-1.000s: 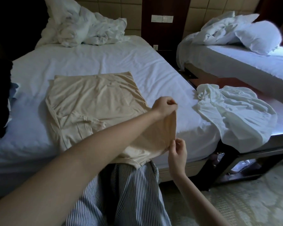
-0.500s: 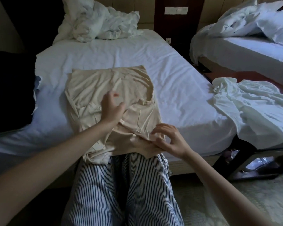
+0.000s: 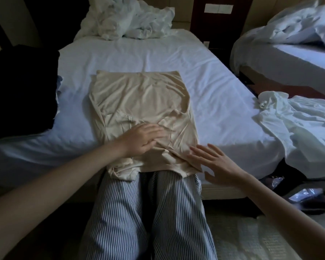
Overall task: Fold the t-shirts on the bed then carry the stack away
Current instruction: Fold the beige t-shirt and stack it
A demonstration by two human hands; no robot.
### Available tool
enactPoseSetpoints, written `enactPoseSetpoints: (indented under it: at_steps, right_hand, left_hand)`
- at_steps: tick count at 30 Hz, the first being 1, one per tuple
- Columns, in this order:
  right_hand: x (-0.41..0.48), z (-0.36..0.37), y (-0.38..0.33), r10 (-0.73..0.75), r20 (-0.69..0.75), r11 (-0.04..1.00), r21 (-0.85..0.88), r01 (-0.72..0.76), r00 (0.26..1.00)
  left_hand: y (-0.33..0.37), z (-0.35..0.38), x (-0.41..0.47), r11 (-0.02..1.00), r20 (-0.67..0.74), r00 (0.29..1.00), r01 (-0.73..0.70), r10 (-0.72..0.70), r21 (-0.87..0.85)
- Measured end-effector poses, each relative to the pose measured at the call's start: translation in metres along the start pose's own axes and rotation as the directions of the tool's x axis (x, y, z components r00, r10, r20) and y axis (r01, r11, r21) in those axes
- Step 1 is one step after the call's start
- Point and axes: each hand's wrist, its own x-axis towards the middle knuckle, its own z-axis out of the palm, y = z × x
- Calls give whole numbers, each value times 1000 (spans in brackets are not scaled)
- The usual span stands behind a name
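Step in hand, as judged: pressing flat the turned-in sides of the beige t-shirt (image 3: 143, 109), shirt 1 of at least 2.

The shirt lies across the middle of the bed (image 3: 176, 59). Its near hem hangs over the bed's near edge onto your striped trousers (image 3: 148, 212).

Your left hand (image 3: 141, 139) rests flat on the shirt close to the bed's near edge, fingers straight and together, gripping nothing. Your right hand (image 3: 212, 162) is spread wide at the shirt's near right corner. The fingertips reach the cloth, but firm contact cannot be confirmed.

A white garment (image 3: 298, 128) lies crumpled at the bed's right edge, unfolded. A dark pile (image 3: 23, 87) sits at the bed's left edge, contents unclear.

Next move, as judged: pinch the hanging hem with both hands and carry it toward the head of the bed, edges kept square. No stack is formed yet.
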Motion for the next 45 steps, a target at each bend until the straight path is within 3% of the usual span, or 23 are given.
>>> enactPoseSetpoints:
  at_steps: [3, 8, 11, 17, 20, 23, 25, 27, 30, 33, 36, 38, 41, 43, 45]
  right_hand:
    - [-2, 8, 2, -104, 21, 991, -77, 105, 994]
    - [5, 17, 2, -119, 30, 987, -108, 122, 992]
    - [9, 17, 1, -114, 4, 990, -81, 114, 993]
    - [19, 8, 0, 22, 71, 991, 127, -31, 997]
    - [29, -13, -1, 124, 215, 955, 239, -175, 969]
    - [46, -43, -1, 269, 226, 838, 425, -343, 936]
    - [54, -71, -8, 353, 182, 659, 648, -382, 918]
    - [58, -97, -14, 413, 173, 485, 789, -377, 894]
    - [61, -121, -22, 289, 227, 425, 840, -337, 930]
    - [60, -133, -23, 117, 353, 257, 892, -371, 928]
    - [63, -146, -22, 43, 367, 160, 916, -369, 929]
    - [73, -153, -21, 75, 303, 101, 945, -309, 950]
    - [98, -159, -8, 240, 194, 68, 974, -216, 951]
    - [120, -157, 6, 401, 168, 61, 976, -209, 901]
    - [148, -151, 24, 534, 171, 15, 977, -211, 828]
  left_hand:
    - [-12, -15, -62, 995, -135, 986, -96, 94, -8]
    - [-23, -9, -138, 998, 104, 994, 26, -21, -49]
    - [-22, 3, -144, 988, 109, 987, 130, -121, -86]
    - [-15, 4, -137, 913, -53, 957, 256, -287, -319]
    - [-14, -8, -128, 825, -17, 903, 383, -428, -415]
    - [-15, -34, -114, 764, -150, 806, 459, -573, -452]
    - [-13, -57, -106, 735, -256, 725, 480, -640, -478]
    - [-8, -80, -102, 681, -233, 689, 497, -686, -538]
    - [2, -106, -105, 539, -19, 733, 482, -680, -690]
    - [13, -128, -113, 344, 187, 809, 430, -558, -835]
    - [12, -144, -113, 267, 300, 849, 439, -435, -858]
    - [5, -151, -107, 158, 302, 837, 410, -457, -898]
    - [-12, -152, -84, 67, 209, 727, 331, -655, -941]
    - [-38, -148, -66, 33, 153, 593, 291, -790, -956]
    - [-73, -142, -49, -20, 166, 506, 281, -847, -960]
